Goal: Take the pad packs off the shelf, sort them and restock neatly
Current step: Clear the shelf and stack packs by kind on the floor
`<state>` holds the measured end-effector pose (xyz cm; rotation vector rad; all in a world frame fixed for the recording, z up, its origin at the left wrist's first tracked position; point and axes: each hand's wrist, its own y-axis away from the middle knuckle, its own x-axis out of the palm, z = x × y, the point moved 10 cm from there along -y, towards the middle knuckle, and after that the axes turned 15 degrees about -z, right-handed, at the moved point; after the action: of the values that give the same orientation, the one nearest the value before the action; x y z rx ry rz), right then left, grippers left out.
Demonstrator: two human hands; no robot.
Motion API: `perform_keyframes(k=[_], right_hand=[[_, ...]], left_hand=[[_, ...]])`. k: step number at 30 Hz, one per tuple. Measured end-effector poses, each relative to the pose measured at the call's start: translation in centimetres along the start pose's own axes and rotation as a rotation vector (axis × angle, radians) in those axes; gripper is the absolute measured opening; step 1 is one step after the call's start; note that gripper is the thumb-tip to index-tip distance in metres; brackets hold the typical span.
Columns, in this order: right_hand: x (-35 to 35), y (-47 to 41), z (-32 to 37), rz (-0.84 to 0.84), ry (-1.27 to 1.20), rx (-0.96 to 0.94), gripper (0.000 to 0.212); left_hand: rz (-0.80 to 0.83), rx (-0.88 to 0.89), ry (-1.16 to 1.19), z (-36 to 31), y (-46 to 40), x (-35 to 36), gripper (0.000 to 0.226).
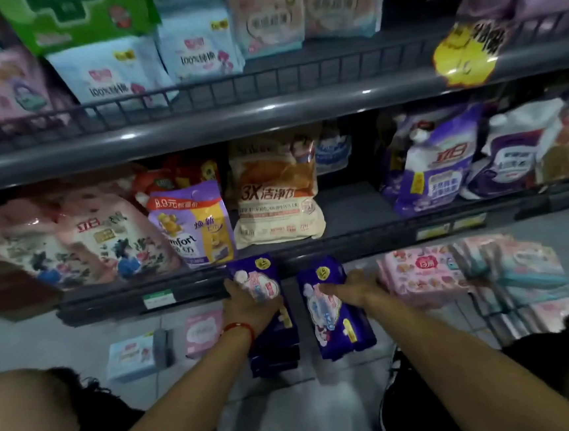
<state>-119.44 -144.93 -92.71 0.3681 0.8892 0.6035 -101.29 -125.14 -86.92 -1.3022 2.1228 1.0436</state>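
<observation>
Two stacks of dark purple pad packs stand on the floor tiles below the bottom shelf. My left hand (246, 304) grips the top pack of the left purple stack (268, 323). My right hand (353, 288) holds the top pack of the right purple stack (341, 327) at its upper right corner. Pink pad packs (422, 277) lie just right of my right hand. A small pink pack (202, 332) and a light blue pack (130, 356) lie on the floor to the left. More pad packs, blue and pink, fill the upper shelf (267, 110).
The lower shelf (354, 209) carries detergent and softener refill bags, with a bare gap right of the beige bag (274, 195). Teal and pink packs (522, 270) are piled at far right. My knees frame the bottom corners. A yellow price tag (465, 55) hangs from the upper rail.
</observation>
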Motion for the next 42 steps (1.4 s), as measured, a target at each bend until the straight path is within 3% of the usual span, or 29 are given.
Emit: perform_keyframes(k=[8, 10, 12, 15, 17, 19, 20, 22, 24, 25, 26, 28, 32, 36, 42], right_hand=[[12.4, -5.2, -7.0, 0.16, -0.158, 0.191, 0.054], [14.3, -6.0, -8.3, 0.216, -0.155, 0.201, 0.061], [14.0, -6.3, -8.1, 0.216, -0.215, 0.198, 0.073], [8.9, -4.9, -6.2, 0.101, -0.415, 0.249, 0.056], [6.6, -3.1, -4.3, 0.226, -0.683, 0.292, 0.064], [4.7, -0.9, -2.2, 0.39, -0.817, 0.218, 0.064], [4.3, -0.3, -1.8, 0.431, -0.806, 0.186, 0.058], [4.6, -0.3, -2.4, 0.4, -0.717, 0.168, 0.05], [5.4, -0.8, -3.7, 0.3, -0.672, 0.19, 0.054], [6.3, -1.1, -4.4, 0.268, -0.645, 0.194, 0.057], [7.3, -1.0, -4.7, 0.243, -0.598, 0.177, 0.058], [9.4, -0.7, -4.9, 0.179, -0.43, 0.091, 0.052], [10.3, -1.3, -4.0, -0.082, 0.034, -0.084, 0.064], [8.7, -1.3, -3.5, -0.054, 0.028, 0.007, 0.057], [4.9, 0.1, -1.2, -0.044, 0.069, -0.157, 0.03]], left_hand=[[-0.086, 0.118, -0.023, 0.9, -1.6, -1.5, 0.086], [-0.069, 0.161, -0.021, -0.4, -1.0, -1.2, 0.08], [-0.038, 0.178, -0.006, -1.2, -0.3, 0.0, 0.084], [0.004, 0.223, -0.076, -3.3, 0.9, 3.0, 0.106], [0.009, 0.225, -0.115, -4.2, 1.6, 5.0, 0.111], [0.085, 0.203, -0.123, -4.3, 2.2, 7.2, 0.112], [0.141, 0.193, -0.117, -4.0, 2.5, 8.2, 0.108], [0.177, 0.218, -0.129, -3.5, 2.8, 8.3, 0.08], [0.03, 0.29, -0.179, -3.0, 1.8, 5.9, 0.052], [-0.08, 0.316, -0.263, -2.5, 1.2, 4.1, 0.048], [-0.161, 0.314, -0.37, -1.7, 0.6, 2.5, 0.051], [-0.131, 0.203, -0.442, 1.5, -0.6, 1.2, 0.061], [0.055, 0.123, -0.178, 4.6, -0.8, 2.4, 0.077], [0.054, 0.15, -0.154, 4.1, -1.0, 2.0, 0.074], [0.074, 0.111, -0.175, 4.2, -0.2, 1.4, 0.075]])
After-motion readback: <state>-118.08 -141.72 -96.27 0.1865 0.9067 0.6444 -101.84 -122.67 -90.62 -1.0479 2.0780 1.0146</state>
